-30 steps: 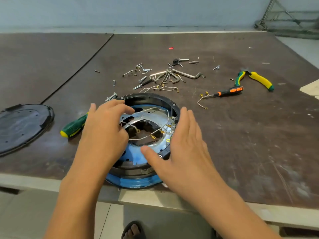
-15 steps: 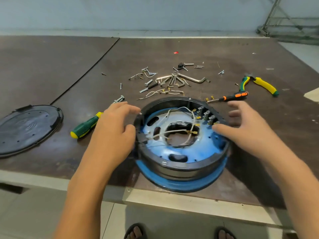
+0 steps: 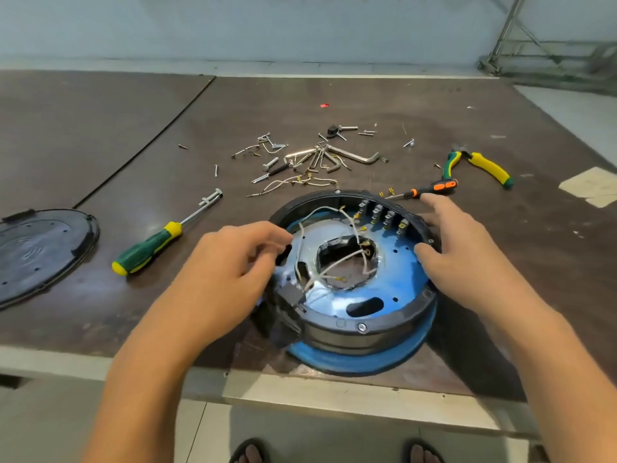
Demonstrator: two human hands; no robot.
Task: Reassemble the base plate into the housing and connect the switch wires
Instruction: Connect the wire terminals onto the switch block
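Near tabletop (image 3: pixel 500 295) edge, 6 o'clock | housing (image 3: pixel 350 330) holds blue base plate (image 3: pixel 400 279); white switch wires (image 3: pixel 335 262) loose over centre hole | left hand (image 3: pixel 227 272) grip curled on rim, 9 o'clock | right hand (image 3: pixel 460 252) grip pinching rim, 3 o'clock, thumb inside

Left hand (image 3: pixel 227 262) and right hand (image 3: pixel 467 259) on housing (image 3: pixel 367 332)

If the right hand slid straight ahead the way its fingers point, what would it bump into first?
Most likely the orange-handled screwdriver, lying just beyond the fingertips of the right hand, which holds the housing rim. Depth is unclear from one view, so it might pass above it.
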